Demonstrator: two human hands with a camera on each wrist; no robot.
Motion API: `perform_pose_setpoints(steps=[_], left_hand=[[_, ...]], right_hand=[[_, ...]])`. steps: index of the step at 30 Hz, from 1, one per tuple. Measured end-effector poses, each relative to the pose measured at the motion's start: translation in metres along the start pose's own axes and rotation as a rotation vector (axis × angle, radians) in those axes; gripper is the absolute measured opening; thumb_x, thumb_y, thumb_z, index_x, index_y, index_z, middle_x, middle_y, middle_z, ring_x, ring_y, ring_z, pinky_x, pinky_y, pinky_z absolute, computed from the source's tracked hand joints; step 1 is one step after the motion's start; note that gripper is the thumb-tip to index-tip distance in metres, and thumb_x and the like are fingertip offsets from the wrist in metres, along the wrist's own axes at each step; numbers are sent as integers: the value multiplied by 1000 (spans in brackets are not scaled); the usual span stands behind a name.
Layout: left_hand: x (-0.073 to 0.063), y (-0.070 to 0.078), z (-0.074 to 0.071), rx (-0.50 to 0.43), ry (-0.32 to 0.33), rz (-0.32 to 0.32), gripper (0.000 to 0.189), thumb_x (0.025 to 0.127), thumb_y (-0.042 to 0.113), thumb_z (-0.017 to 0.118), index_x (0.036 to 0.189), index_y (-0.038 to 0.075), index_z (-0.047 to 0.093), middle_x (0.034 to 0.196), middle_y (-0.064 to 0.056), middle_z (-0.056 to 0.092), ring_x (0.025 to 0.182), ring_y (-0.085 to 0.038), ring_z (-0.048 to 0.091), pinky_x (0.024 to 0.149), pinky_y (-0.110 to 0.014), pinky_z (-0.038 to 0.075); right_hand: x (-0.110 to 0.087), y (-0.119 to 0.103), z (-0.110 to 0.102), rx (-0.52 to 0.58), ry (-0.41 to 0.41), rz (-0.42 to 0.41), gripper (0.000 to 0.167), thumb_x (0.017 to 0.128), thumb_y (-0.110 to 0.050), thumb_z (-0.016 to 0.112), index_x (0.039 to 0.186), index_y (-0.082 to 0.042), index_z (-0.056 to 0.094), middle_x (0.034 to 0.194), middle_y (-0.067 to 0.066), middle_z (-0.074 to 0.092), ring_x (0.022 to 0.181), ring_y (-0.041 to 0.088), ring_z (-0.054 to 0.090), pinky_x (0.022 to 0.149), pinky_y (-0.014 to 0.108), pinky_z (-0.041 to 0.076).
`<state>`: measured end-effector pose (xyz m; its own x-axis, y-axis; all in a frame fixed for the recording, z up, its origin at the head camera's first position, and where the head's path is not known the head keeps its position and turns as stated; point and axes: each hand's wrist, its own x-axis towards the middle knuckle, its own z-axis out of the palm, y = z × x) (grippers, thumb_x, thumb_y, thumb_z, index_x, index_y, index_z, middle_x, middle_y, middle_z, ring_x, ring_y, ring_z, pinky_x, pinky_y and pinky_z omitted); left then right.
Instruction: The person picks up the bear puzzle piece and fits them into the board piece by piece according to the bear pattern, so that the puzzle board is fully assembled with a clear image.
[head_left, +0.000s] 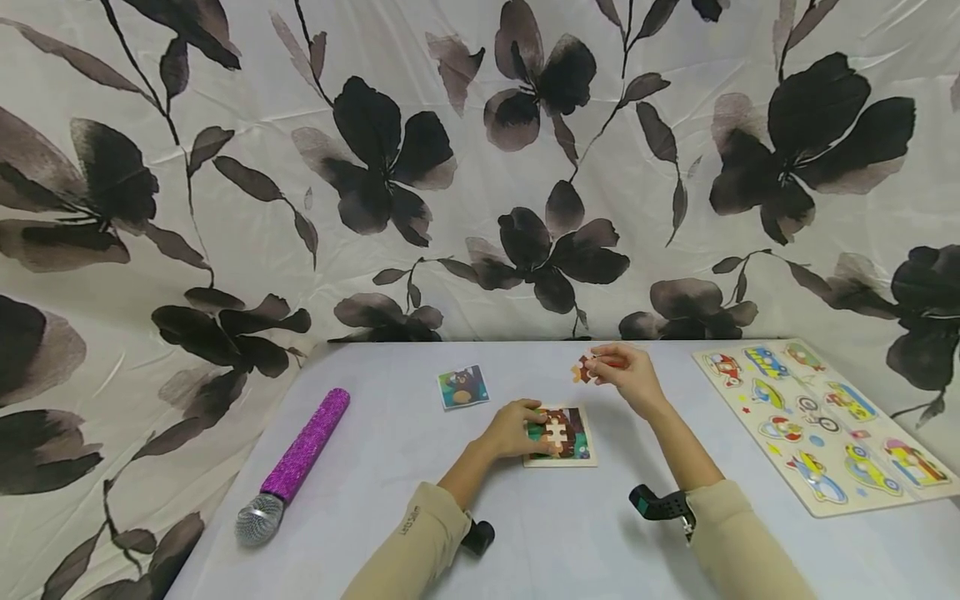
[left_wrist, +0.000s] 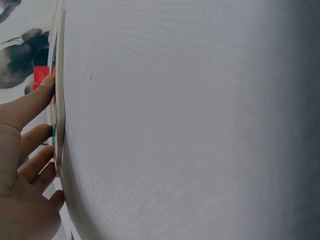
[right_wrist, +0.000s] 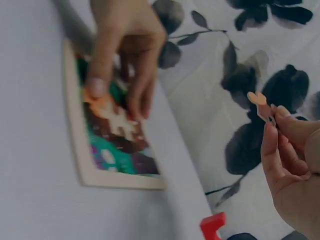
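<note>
A small wooden jigsaw puzzle (head_left: 581,454) in a pale frame lies on the white table, a bare wood gap in its middle. My left hand (head_left: 512,429) rests on the puzzle's left part, thumb and fingers spread over its face. In the right wrist view, that left hand (right_wrist: 127,55) touches the pieces from above. My right hand (head_left: 628,379) is raised beyond the puzzle's right side. Between thumb and fingertips it pinches a brown and orange puzzle piece (right_wrist: 261,104), held apart from the board.
A bear picture card (head_left: 462,388) lies behind the left hand. A glittery purple microphone (head_left: 303,454) is on the left. A large vehicle puzzle board (head_left: 825,425) covers the right side. A red object (right_wrist: 212,226) lies near the far edge. Behind hangs a floral curtain (head_left: 480,192).
</note>
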<state>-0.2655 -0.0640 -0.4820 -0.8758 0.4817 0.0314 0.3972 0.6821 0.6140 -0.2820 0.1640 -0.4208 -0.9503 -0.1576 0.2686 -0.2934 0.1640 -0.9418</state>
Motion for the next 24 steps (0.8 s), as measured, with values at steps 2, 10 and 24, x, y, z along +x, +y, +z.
perform_pose_setpoints(steps=[2, 10, 24], left_hand=[[0, 0, 0, 3, 5, 1, 56, 73, 35, 80, 116, 3, 66, 136, -11, 51, 127, -32, 44, 104, -45, 38], [1, 0, 1, 18, 17, 1, 56, 74, 36, 80, 116, 3, 67, 134, -12, 53, 125, -32, 46, 104, -44, 39], [0, 1, -1, 12, 14, -8, 50, 76, 31, 79, 115, 2, 67, 135, -12, 52, 126, -33, 46, 104, -46, 38]], right_hand=[[-3, 8, 9, -56, -30, -24, 26, 86, -1, 65, 105, 17, 60, 90, 25, 68, 68, 11, 66, 61, 26, 56], [-20, 39, 38, -393, -273, -115, 11, 84, -4, 68, 89, 5, 68, 77, 11, 69, 67, 12, 62, 61, 24, 52], [-33, 40, 47, -738, -437, -246, 41, 84, -14, 70, 117, 10, 62, 97, 13, 58, 85, 21, 49, 72, 32, 41]])
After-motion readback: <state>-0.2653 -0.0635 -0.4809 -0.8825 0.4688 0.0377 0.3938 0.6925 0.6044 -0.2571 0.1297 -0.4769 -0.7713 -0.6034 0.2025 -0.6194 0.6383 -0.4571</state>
